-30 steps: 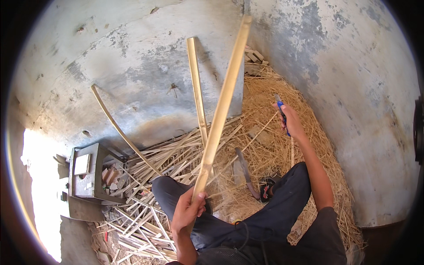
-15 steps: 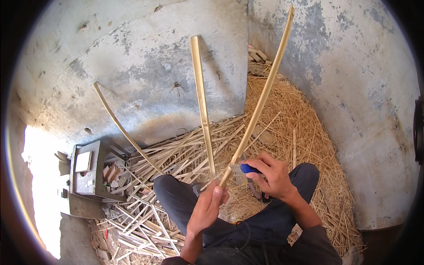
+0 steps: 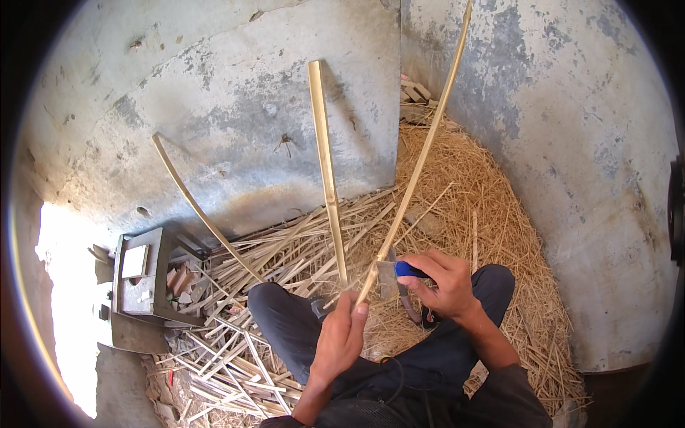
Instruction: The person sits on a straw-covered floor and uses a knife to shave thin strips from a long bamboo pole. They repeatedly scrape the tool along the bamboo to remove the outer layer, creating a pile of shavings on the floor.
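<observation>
Close to its lower end, a long split bamboo strip [image 3: 421, 160] is gripped in my left hand [image 3: 341, 335]. It slants up and to the right past the top edge of the picture. Closed round a blue-handled knife [image 3: 409, 269] is my right hand [image 3: 448, 284], just above and to the right of the left. The knife's grey blade [image 3: 386, 272] lies against the bamboo a short way above the left hand's fingers. Fingers hide the lower tip of the strip and part of the blue handle.
A wider bamboo strip [image 3: 325, 157] leans upright on the wall, and a thin curved strip [image 3: 196, 196] leans further left. Cut slats [image 3: 242, 364] lie heaped at left. Straw-like shavings [image 3: 492, 207] pile up at right. A dark box-like stand [image 3: 146, 271] stands at far left.
The held bamboo strip has turned so that it looks narrower, and its lower end has shifted slightly. Both hands have moved slightly, with the blade still at the strip.
</observation>
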Motion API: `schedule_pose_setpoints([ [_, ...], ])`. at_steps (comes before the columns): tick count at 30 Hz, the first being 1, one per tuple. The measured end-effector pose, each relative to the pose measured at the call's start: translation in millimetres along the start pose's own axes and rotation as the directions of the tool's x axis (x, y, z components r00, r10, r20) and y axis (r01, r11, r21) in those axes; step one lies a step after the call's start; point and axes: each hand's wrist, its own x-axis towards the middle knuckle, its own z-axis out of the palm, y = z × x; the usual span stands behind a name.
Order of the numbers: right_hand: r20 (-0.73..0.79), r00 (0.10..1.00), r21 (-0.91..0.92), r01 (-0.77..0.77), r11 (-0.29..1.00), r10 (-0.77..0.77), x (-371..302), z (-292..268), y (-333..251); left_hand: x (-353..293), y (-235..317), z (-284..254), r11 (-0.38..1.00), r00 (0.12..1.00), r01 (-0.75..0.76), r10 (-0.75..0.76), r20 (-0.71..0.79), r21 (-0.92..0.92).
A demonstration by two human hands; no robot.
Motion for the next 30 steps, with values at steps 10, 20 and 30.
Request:
schedule_pose_setpoints([
  [10,-0.015,0.999,-0.032,0.029,0.999,-0.030,2,2,-5,-1,7,3,0.991,0.998,-0.033,0.041,-0.056,0.128],
  [20,-0.059,0.995,-0.059,0.073,0.996,-0.076,7,2,-7,-4,7,7,0.973,0.989,-0.073,0.099,-0.109,0.219],
  [30,-0.058,0.995,-0.094,0.072,0.993,-0.078,8,1,-12,-8,1,6,0.971,0.992,-0.059,0.084,-0.098,0.233],
])
